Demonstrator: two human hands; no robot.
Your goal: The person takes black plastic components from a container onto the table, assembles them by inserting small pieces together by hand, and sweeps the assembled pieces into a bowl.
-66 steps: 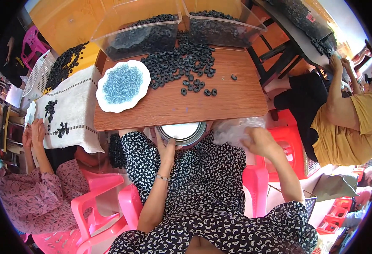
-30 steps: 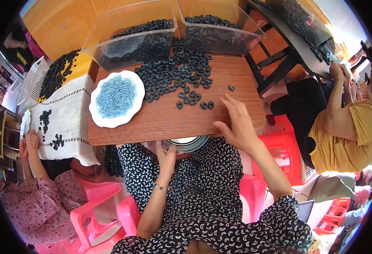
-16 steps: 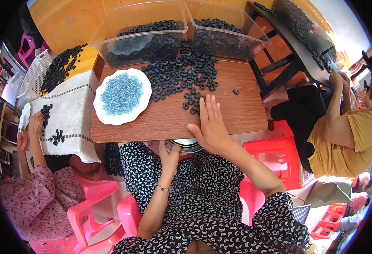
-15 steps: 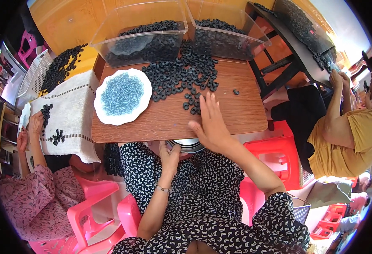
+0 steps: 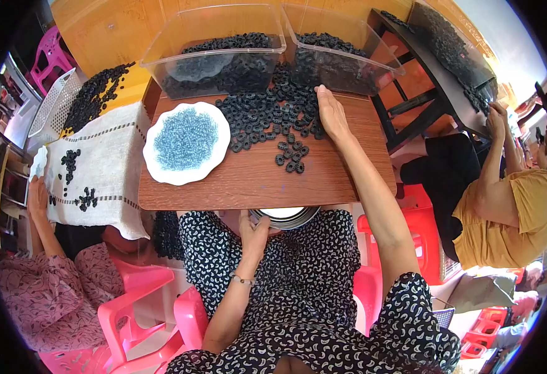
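Note:
Under the table's near edge, my left hand (image 5: pixel 253 235) grips the rim of a round metal bowl (image 5: pixel 293 219), its fingers partly hidden beneath the tabletop. My right hand (image 5: pixel 334 115) is stretched out, fingers straight, resting on its edge at the right side of a heap of small black ring-shaped pieces (image 5: pixel 267 112). A small cluster of the same black pieces (image 5: pixel 292 156) lies apart, nearer to me. Left of the heap stands a white scalloped plate (image 5: pixel 152 163) filled with tiny clear bluish beads.
Two clear plastic bins (image 5: pixel 217 78) with black pieces stand at the back of the brown wooden table (image 5: pixel 223 193). To the left, a person works at a cloth-covered table (image 5: pixel 111 162). Another person in a yellow shirt (image 5: pixel 504 212) sits to the right at a dark table (image 5: pixel 438 68).
My right hand has moved away from me to the heap's right side. The lone piece on the right is now gone from its spot. More of the bowl shows below the table.

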